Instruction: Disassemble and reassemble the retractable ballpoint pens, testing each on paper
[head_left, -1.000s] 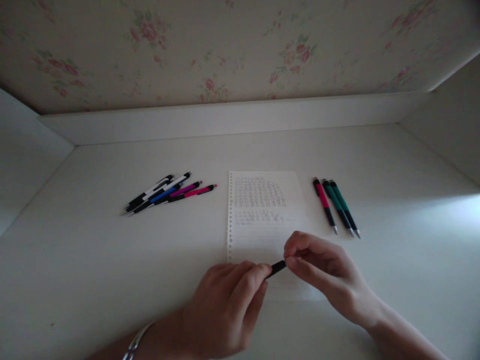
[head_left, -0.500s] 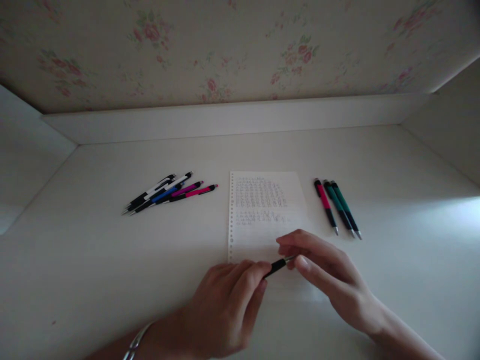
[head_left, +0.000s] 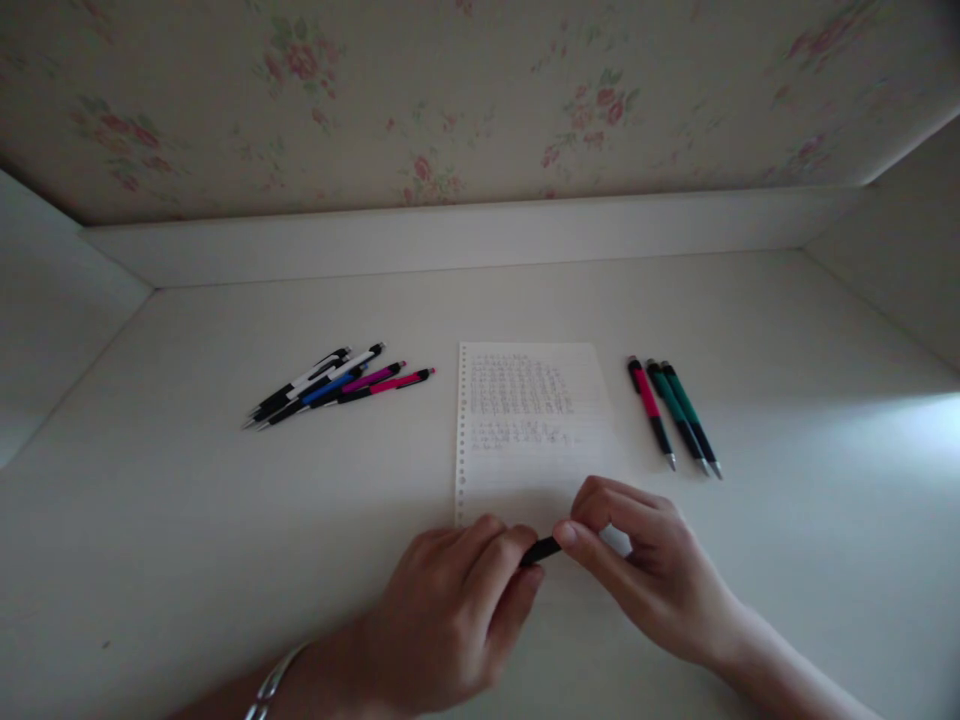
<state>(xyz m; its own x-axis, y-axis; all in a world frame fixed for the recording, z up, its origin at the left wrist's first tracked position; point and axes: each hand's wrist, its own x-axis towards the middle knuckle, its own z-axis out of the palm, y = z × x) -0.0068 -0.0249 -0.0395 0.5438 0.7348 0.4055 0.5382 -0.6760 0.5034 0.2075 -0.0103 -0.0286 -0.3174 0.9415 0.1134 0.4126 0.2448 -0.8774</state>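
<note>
Between my hands is a pen (head_left: 541,550), of which only a short black grip section shows. My left hand (head_left: 461,605) is wrapped round the rear of it, hiding that end and its colour. Thumb and fingertips of my right hand (head_left: 649,565) pinch the tip end, which is covered. Both hands are over the lower part of a sheet of paper (head_left: 525,470) with punched holes down its left edge and rows of handwriting on its upper half.
Left of the paper, several pens (head_left: 337,388) in white, blue, purple and pink lie overlapping. On the right are a pink pen (head_left: 651,408) and two green pens (head_left: 684,415), side by side. A white back ledge (head_left: 480,235) and side panels border the white desk (head_left: 225,540).
The right hand has closed from a loose, parted pose into a pinch on the pen's tip, covering the metal point. The left hand keeps its hold, nearly still.
</note>
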